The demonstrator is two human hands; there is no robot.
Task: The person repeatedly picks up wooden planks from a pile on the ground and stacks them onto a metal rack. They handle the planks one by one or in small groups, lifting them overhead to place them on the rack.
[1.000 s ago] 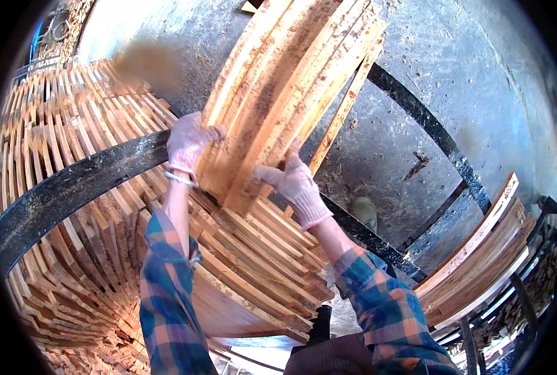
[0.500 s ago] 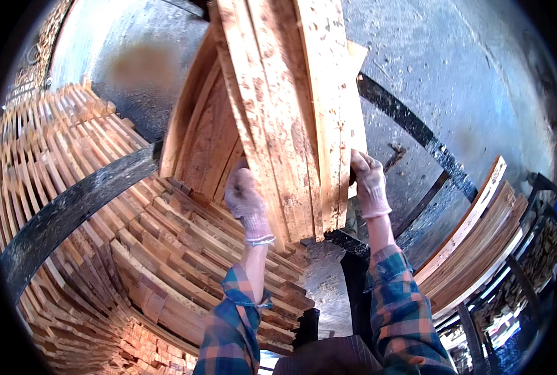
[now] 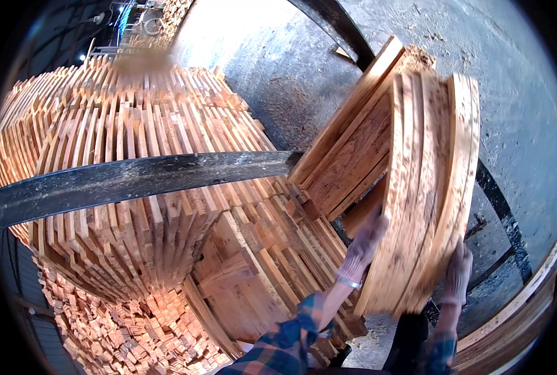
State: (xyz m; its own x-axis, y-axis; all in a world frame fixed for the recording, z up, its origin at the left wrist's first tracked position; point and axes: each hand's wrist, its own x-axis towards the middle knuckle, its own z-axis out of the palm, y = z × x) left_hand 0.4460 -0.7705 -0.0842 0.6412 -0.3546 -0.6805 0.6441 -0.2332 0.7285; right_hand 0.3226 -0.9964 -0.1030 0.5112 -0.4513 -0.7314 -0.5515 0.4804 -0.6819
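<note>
A bundle of long wooden boards (image 3: 419,194) lies side by side between my two gloved hands, slightly blurred. My left hand (image 3: 364,245) presses against its left edge, fingers closed at the boards and partly hidden behind them. On the opposite edge my right hand (image 3: 458,272) grips the bundle near its closer end, its fingertips out of sight behind the wood. Beneath and to the left of the bundle, more boards (image 3: 353,150) rest at a slant, with sawdust (image 3: 419,57) on their far end.
A black metal beam (image 3: 147,181) crosses over a large stack of boards (image 3: 122,125) on the left. A heap of short wood pieces (image 3: 141,331) lies at lower left. Further boards (image 3: 516,319) stand at lower right. Grey concrete floor (image 3: 510,94) stretches beyond, with another black bar (image 3: 500,200).
My view has swung left, so the boards and both hands now appear farther right. More of the left stack and the heap of short pieces shows. Both hands stay on the boards.
</note>
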